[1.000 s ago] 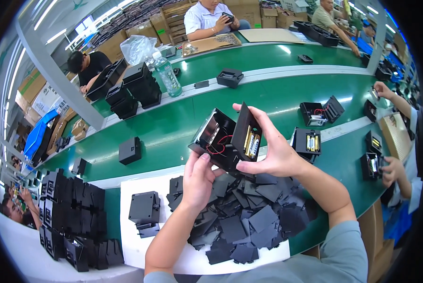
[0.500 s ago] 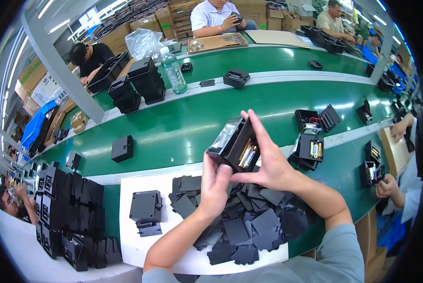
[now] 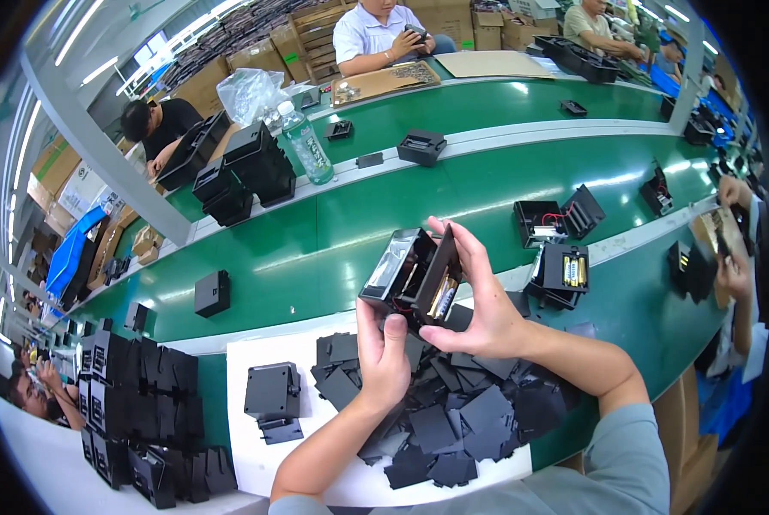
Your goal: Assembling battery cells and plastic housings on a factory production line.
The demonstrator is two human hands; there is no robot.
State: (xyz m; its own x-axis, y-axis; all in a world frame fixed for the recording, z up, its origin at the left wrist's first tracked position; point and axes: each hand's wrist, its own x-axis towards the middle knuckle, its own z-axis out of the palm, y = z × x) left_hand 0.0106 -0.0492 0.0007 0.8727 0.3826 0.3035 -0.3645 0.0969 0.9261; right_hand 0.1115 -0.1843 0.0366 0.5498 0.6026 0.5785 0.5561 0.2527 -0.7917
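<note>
Between my hands is a black plastic box (image 3: 395, 268) with a shiny, glassy face, tilted above the sheet. My left hand (image 3: 384, 356) grips its lower left side, thumb pressed on the near edge. My right hand (image 3: 491, 313) holds the box's black battery holder (image 3: 436, 279), which stands partly apart from the body; gold-and-silver batteries (image 3: 443, 302) show in it. A little red wire shows in the gap. Beneath my hands lies a heap of flat black plastic plates (image 3: 483, 412) on a white sheet (image 3: 316, 468). Left of the heap rests a closed black box (image 3: 271, 390).
Stacked black boxes (image 3: 136, 403) stand at the left. On the green belt (image 3: 316, 240) are a lone box (image 3: 212, 293) and opened boxes with batteries (image 3: 565, 268). A bottle (image 3: 305, 144) and box stacks (image 3: 256, 163) stand beyond; co-workers (image 3: 383, 39) sit across and at right.
The battery holder has swung away from the box body, widening the gap and baring red wire. Both hands sit slightly lower and to the left. At right, a co-worker's hands have moved.
</note>
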